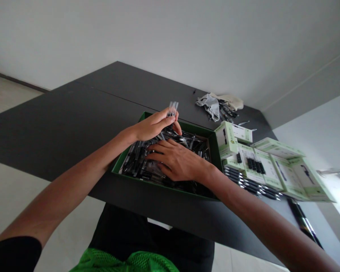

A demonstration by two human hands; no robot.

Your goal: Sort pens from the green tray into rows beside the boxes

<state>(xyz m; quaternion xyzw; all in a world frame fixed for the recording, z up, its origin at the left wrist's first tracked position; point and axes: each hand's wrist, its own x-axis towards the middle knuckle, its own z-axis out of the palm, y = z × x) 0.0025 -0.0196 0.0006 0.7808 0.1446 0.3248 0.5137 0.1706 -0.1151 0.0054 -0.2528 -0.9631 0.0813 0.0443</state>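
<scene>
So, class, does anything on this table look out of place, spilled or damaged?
Yes: loose pens lie jumbled by the crumpled cloths at the far side of the table. They look odd because other pens are gathered in the bin or stacked neatly by the boxes. No clear damage shows.

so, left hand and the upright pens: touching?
Touching. The head view shows the left hand closed around the upright pens, thumb pressed across them, their clear ends sticking out above the grip.
</scene>
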